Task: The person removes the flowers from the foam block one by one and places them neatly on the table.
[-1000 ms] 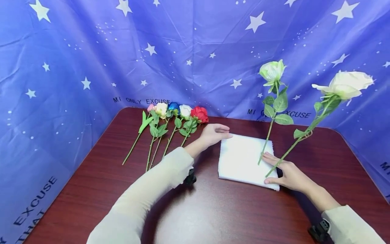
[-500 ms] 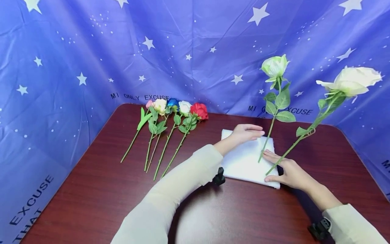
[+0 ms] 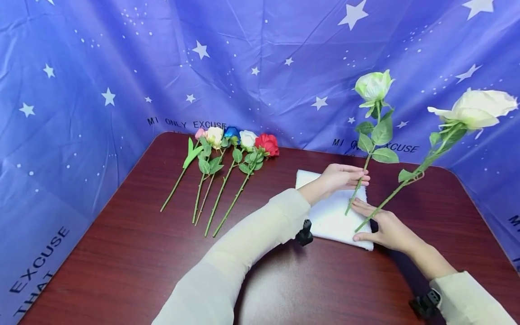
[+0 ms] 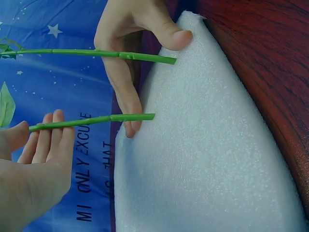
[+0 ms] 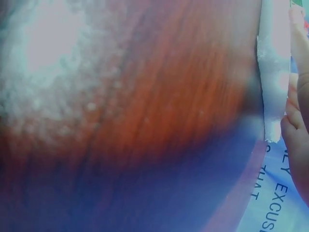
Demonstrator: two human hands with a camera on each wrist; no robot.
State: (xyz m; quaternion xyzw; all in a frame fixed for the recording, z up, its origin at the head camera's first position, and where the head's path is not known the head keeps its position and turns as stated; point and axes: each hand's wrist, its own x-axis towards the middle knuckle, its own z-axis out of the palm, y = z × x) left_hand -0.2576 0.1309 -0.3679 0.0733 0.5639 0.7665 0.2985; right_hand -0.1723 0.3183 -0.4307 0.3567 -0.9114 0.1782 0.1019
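Two artificial roses stand tilted with their stem ends in a white foam block (image 3: 329,221). One has a greenish-white bloom (image 3: 373,86); the other, farther right, is a larger white rose (image 3: 479,108). My left hand (image 3: 343,178) is over the block's far side, its thumb and fingers pinching the greenish rose's stem (image 4: 91,121) in the left wrist view. My right hand (image 3: 390,230) rests with spread, straight fingers on the block's right edge, beside the white rose's stem (image 3: 383,203). The right wrist view is blurred and shows the foam's edge (image 5: 275,72).
Left of the block several artificial flowers lie on the dark wooden table (image 3: 162,271): a red rose (image 3: 266,144), a white rose (image 3: 248,139), a blue rose (image 3: 232,133), a cream rose (image 3: 214,136) and a pink flower (image 3: 200,133). A blue starry curtain (image 3: 260,67) surrounds the table.
My left hand has moved right, from the block's far left corner across to the greenish rose's stem, which it now holds. My right hand stays at the block. The head view has shifted slightly.
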